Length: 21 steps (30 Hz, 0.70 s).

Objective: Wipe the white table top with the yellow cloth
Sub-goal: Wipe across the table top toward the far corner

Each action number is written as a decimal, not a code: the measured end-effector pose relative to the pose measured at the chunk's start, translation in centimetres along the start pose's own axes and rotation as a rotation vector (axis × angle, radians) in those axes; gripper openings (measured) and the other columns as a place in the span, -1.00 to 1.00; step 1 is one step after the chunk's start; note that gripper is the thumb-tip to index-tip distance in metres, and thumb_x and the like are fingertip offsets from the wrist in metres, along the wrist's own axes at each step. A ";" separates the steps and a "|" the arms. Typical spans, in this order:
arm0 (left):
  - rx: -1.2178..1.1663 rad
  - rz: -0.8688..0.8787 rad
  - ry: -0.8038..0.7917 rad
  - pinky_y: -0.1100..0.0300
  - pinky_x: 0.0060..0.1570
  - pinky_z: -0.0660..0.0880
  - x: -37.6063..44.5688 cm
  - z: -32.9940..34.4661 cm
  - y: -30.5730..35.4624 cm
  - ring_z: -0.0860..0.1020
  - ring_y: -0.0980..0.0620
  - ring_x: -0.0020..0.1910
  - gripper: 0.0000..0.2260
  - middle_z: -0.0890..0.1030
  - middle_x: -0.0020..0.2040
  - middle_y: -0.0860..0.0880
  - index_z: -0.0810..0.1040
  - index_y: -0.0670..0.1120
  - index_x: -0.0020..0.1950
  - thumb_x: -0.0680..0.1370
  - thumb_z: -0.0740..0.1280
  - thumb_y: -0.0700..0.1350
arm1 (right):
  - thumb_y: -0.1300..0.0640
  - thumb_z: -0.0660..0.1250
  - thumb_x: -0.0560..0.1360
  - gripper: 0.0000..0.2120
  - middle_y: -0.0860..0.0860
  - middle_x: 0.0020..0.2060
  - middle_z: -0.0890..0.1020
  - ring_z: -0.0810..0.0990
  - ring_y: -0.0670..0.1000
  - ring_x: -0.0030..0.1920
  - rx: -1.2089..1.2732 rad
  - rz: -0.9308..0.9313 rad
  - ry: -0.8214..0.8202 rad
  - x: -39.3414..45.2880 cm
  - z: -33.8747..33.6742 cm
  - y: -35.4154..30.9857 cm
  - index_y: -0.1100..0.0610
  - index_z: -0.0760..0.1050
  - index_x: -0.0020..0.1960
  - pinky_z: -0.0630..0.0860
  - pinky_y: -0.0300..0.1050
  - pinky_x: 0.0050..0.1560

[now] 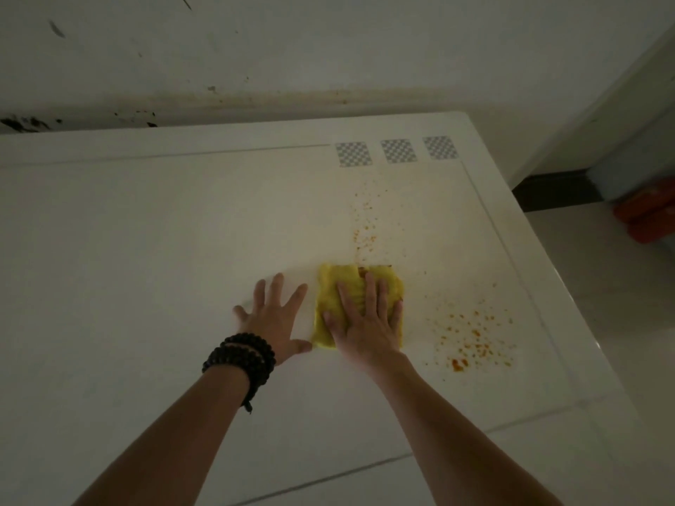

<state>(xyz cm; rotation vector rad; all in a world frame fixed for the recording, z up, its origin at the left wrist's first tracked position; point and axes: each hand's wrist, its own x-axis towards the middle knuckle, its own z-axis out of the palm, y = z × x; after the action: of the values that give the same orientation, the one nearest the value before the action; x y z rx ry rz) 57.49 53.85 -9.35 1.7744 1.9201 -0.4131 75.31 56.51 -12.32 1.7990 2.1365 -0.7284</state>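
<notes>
Nearest me, my two forearms reached out over the white desk (128,286), the left wrist wrapped in a dark beaded bracelet (241,356). My left hand (272,315) lay flat on the bare surface with the fingers spread wide, holding nothing, its thumb just beside the near corner of the yellow cloth (330,304). My right hand (365,319) pressed palm-down on top of that cloth, fingers splayed rather than curled around it — pinning it to the desk, not gripping it.

The cloth was folded into a rough square, soft and wrinkled, with a darker smear along its far edge where it seemed to have picked up some of the mess. I judged the wiping to be partly done at most. To the right of the cloth a scatter of orange-red specks (471,337) sat untouched, thickest at a blob near the front. A second trail of specks (365,228) ran away from the cloth's far edge. The left half of the desk looked clean, smooth and slightly glossy, with a thin inset line framing the top.

Farther off, three grey chequered squares (398,150) sat near the back edge — and beyond them a scuffed, stained wall (328,49).
</notes>
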 end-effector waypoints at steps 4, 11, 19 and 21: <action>-0.010 -0.025 0.038 -0.31 0.36 0.16 4.8 -2.3 0.7 -0.16 -0.20 0.52 -0.09 -0.24 0.56 -0.05 -0.16 0.21 0.55 0.40 0.33 0.38 | -0.44 -0.14 0.57 -0.34 -0.06 0.53 -0.51 -0.56 0.06 0.50 0.010 -0.024 0.032 4.2 -2.6 1.3 -0.33 -0.31 0.57 -0.46 0.27 0.47; -0.039 -0.083 0.019 -0.33 0.35 0.12 13.9 -7.4 1.0 -0.20 -0.20 0.51 0.01 -0.27 0.55 -0.03 -0.19 0.25 0.53 0.28 0.33 0.48 | -0.43 -0.08 0.58 -0.33 -0.03 0.58 -0.43 -0.51 0.08 0.53 0.037 -0.054 0.049 14.7 -8.6 1.9 -0.31 -0.24 0.59 -0.46 0.29 0.46; -0.072 -0.151 0.016 -0.38 0.33 0.11 16.6 -9.0 1.7 -0.19 -0.22 0.49 0.10 -0.29 0.53 0.01 -0.17 0.28 0.52 0.17 0.39 0.50 | -0.41 -0.10 0.59 -0.34 0.00 0.58 -0.42 -0.50 0.12 0.54 0.055 -0.077 0.080 20.7 -11.2 1.2 -0.28 -0.25 0.60 -0.46 0.32 0.45; -0.081 -0.160 0.015 -0.37 0.33 0.12 16.9 -9.3 1.8 -0.19 -0.22 0.48 0.13 -0.30 0.52 0.02 -0.18 0.30 0.51 0.13 0.41 0.50 | -0.41 -0.10 0.59 -0.34 -0.01 0.58 -0.42 -0.51 0.10 0.53 0.046 -0.086 0.086 18.9 -10.6 1.9 -0.29 -0.25 0.60 -0.47 0.29 0.46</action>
<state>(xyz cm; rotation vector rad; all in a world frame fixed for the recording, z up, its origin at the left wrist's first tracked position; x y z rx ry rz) 57.31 73.23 -10.56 1.5832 2.0668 -0.3721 74.56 78.22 -13.20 1.8020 2.2828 -0.7391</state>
